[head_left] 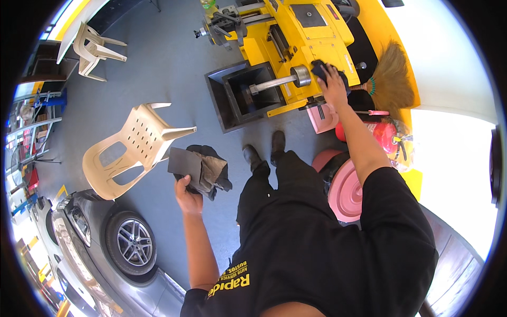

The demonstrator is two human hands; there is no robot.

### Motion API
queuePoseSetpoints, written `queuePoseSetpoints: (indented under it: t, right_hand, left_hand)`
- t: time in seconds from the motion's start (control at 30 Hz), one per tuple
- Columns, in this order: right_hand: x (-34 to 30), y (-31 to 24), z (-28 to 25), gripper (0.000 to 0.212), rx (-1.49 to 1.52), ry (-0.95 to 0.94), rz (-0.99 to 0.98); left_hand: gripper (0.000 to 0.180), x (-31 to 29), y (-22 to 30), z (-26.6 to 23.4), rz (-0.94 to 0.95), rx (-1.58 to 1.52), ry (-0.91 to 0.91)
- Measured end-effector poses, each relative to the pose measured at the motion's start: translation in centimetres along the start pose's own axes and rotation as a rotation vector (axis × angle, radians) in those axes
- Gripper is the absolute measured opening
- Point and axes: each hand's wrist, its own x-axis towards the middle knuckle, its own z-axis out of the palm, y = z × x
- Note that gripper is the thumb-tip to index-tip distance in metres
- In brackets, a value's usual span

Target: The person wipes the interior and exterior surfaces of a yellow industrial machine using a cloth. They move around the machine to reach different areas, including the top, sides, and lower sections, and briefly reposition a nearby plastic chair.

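Note:
My left hand (189, 197) is closed on a stiff dark grey sheet (185, 165), which looks like sandpaper, along with a crumpled dark cloth (212, 173) with a brownish patch. It holds them out over the floor, left of my legs. My right hand (334, 91) reaches forward to a yellow lathe-like machine (326, 52). Under its fingers is a black cloth (319, 70), pressed against the machine's end near a round metal collar (301, 76). From that collar a metal bar (274, 84) sticks out to the left, above a dark metal tray (219, 100).
A beige plastic chair (138, 138) stands at the left, with another (94, 50) farther back. A grey car (95, 232) is at the lower left. Near my right arm are a broom (393, 79), a pink dustpan (323, 119), a red fire extinguisher (376, 133) and a pink lidded bin (348, 193).

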Motion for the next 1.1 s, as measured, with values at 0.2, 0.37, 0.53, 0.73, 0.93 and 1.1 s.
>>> queuePoseSetpoints:
  t: [0.2,0.37,0.53,0.73,0.93,1.1]
  right_hand:
    - [7.4,3.3,1.1,0.064,-0.100,0.144,0.089]
    - [1.3,-1.1,0.8,0.050,0.073,0.075,-0.162]
    - [-10.8,-9.0,-3.0,0.037,0.492,-0.417,-0.191]
    - [-7.1,-13.0,1.4,0.045,0.249,-0.269,-0.411]
    - [-8.0,-5.8,13.2,0.055,-0.233,-0.179,-0.341]
    - [-8.4,-8.4,17.5,0.061,-0.250,-0.148,-0.104]
  left_hand:
    - [0.060,0.4,-1.9,2.9,-0.069,0.048,-0.014]
    - [0.062,2.2,-7.7,4.6,-0.190,0.052,-0.044]
    - [0.058,5.0,-14.6,7.5,-0.250,0.067,-0.070]
    - [0.057,6.3,-18.7,6.8,-0.329,0.101,-0.076]
    - [0.059,7.6,-20.4,3.4,-0.422,0.156,-0.133]
    - [0.062,7.4,-20.9,-1.4,-0.470,0.130,-0.086]
